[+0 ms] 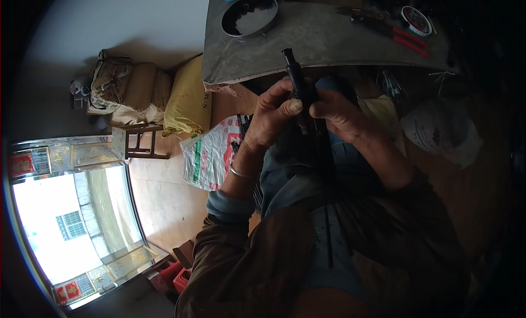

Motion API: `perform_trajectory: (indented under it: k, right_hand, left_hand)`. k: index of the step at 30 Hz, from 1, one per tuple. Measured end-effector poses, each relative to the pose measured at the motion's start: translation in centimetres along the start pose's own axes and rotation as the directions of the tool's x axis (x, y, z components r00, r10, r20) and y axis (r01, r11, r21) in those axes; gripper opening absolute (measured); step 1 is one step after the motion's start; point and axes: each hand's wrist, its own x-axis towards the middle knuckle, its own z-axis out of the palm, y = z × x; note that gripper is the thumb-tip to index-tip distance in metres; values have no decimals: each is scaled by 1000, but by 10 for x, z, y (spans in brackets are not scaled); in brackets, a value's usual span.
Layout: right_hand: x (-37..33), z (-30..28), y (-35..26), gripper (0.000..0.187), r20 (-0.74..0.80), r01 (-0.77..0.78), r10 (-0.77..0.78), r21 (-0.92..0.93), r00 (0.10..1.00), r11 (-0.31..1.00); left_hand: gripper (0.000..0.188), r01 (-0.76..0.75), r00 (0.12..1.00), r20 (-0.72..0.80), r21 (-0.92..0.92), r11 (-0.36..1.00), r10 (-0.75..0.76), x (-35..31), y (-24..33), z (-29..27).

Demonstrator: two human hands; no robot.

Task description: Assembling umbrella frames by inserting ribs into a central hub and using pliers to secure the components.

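Over my lap I hold a long black tube-shaped thing (294, 72) with both hands. Its narrower, capped end points up toward the bench, and its lower part runs down into the shadow between my arms. My left hand (269, 114) is closed round its left side, thumb pressed along it. From the other side my right hand (342, 118) grips it with bent fingers, partly hidden. Thin black rods (330, 238) lie across my lap below; whether they join the tube I cannot tell. Small dark specks are scattered on my clothing there.
A grey bench (312, 41) ahead carries a round metal bowl (278, 14) with dark bits, red-handled pliers (410, 42) and a round tin (416, 21). Left are a yellow sack (189, 96), a small wooden stool (147, 141) and a printed white sack (211, 156). A plastic bag (441, 129) is right.
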Motion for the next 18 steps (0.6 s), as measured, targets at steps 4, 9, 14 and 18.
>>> perform_trajectory:
  k: [4,9,14,18]
  right_hand:
    - [1,3,-6,35,130,26,-46,157,990,987]
    - [1,6,-1,30,127,35,-61,197,990,980]
    - [-1,5,-2,22,-178,113,-79,190,981,975]
    - [6,4,0,23,-196,174,-149,121,969,977]
  left_hand:
    - [25,64,990,121,12,998,-65,14,17,-5]
    - [34,-46,995,92,272,961,21,17,13,-20]
    - [52,-156,895,-208,683,714,394,-8,21,20]
    - [74,55,995,87,-143,988,-43,-53,26,68]
